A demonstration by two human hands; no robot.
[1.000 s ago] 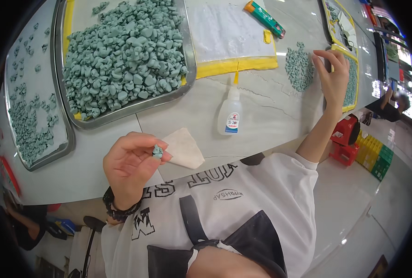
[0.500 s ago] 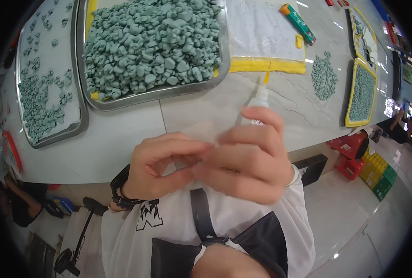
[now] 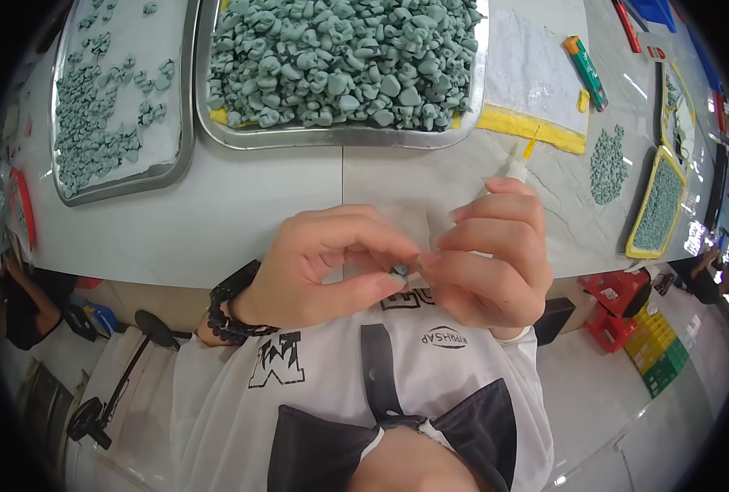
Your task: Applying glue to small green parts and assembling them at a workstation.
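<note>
My left hand point(image 3: 323, 266) is closed in a pinch above the front edge of the table, with a small grey-green stone-like piece point(image 3: 399, 269) between thumb and forefinger. Close beside it, my right hand point(image 3: 495, 266) has thumb and forefinger pinched on a tiny greenish bit point(image 3: 418, 263); the other fingers curl loosely. The two pinches nearly meet. Just past my right fingers shows a white squeeze bottle point(image 3: 517, 170) with a thin yellow nozzle. Its lower part is hidden by the hand, so I cannot tell whether I touch it.
A large metal tray point(image 3: 331, 141) heaped with green pieces stands ahead. At the left lies another tray point(image 3: 186, 123) of scattered pieces. To the right are a yellow-edged bag point(image 3: 536, 127), a green-and-orange box point(image 3: 585, 74), a loose pile point(image 3: 608, 168) and a yellow tray point(image 3: 633, 238).
My hands have drawn slightly apart, and the green piece in my left pinch now shows. My right hand is no longer blurred. The whole view has shifted, moving the trays up and right.
</note>
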